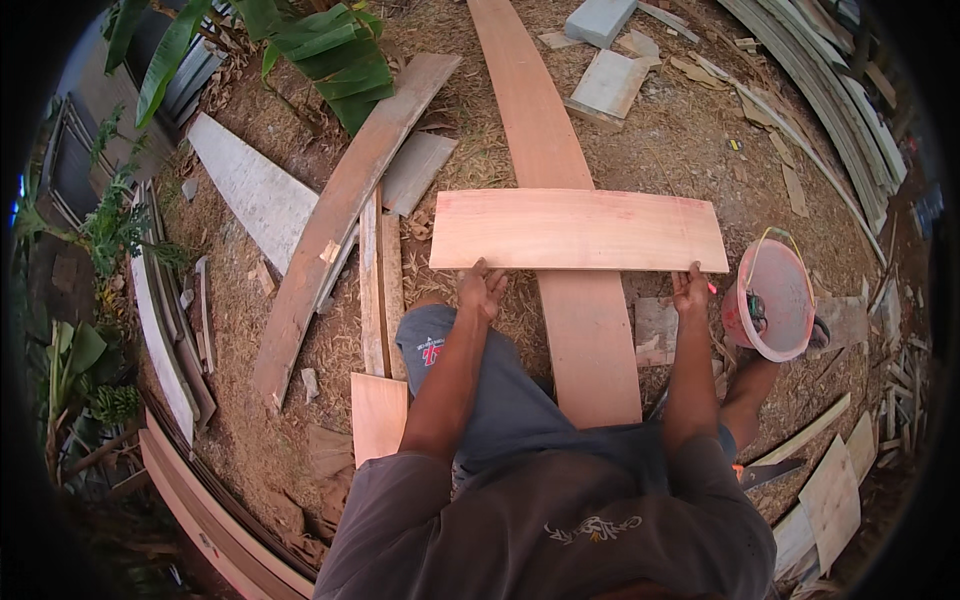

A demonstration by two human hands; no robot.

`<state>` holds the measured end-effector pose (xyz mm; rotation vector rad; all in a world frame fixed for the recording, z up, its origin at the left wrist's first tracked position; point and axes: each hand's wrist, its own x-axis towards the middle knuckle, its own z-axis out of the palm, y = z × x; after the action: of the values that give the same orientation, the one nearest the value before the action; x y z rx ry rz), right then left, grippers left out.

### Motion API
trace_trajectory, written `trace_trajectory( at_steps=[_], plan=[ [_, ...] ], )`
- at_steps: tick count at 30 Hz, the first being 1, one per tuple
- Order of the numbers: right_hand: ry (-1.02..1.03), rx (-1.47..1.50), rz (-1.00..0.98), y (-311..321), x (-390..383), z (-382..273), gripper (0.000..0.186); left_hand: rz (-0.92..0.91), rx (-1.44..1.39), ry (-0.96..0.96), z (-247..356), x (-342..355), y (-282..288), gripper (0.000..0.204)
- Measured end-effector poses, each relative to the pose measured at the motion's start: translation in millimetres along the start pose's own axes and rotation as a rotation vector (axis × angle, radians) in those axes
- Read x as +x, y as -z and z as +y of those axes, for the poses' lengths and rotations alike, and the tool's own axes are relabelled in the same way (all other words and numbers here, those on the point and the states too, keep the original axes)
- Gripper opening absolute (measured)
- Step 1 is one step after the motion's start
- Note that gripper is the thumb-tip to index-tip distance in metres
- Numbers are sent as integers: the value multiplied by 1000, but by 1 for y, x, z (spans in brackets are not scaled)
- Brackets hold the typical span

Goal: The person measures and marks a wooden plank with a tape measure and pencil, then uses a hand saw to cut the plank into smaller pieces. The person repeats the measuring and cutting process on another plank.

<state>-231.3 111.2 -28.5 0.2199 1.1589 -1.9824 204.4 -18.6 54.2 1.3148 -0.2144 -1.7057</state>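
Note:
A short, wide wooden board (580, 230), pale reddish brown, lies crosswise in front of me over a long plank (590, 345). My left hand (481, 290) grips the board's near edge left of the plank, fingertips under or against it. Toward the board's right end, my right hand (691, 290) is closed on the same edge. The long plank runs away from me beneath the board, its near end by my lap. Whether the board rests on the plank or is held just above it, I cannot tell.
A pinkish bucket (738, 312) with tools inside stands right of my right hand. A saw (772, 472) lies near my right side. Weathered planks (350, 190) cover the ground at left, beside banana leaves (330, 55). Grey blocks (610, 82) sit far right; stacked boards (830, 90) curve beyond them.

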Motion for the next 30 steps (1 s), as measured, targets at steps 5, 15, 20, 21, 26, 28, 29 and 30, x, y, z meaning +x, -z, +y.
trace_trajectory(
  at_steps=[5, 15, 20, 21, 26, 28, 29, 30],
  plan=[
    [-78, 49, 98, 29, 23, 8, 26, -538, -71, -410, 22, -52, -27, 46],
    [-238, -7, -97, -1, 15, -50, 19, -839, -131, -73, 88, -66, -105, 66],
    [-269, -335, -136, -16, -35, -86, 29, -1023, -115, -704, 114, -82, -150, 63],
    [-248, -401, -103, -18, -46, -92, 30, -951, -258, -758, 112, -94, -160, 58],
    [71, -492, -169, -12, -99, -118, 40, -433, -423, -665, 122, -120, -185, 63],
    [118, -438, -150, 3, -115, -125, 35, -357, -442, -632, 122, -113, -182, 56],
    [171, -446, -89, 11, -121, -127, 33, -337, -450, -617, 118, -108, -178, 52],
    [178, -465, -138, 22, -127, -131, 34, -298, -447, -557, 113, -103, -174, 48]
  ],
)
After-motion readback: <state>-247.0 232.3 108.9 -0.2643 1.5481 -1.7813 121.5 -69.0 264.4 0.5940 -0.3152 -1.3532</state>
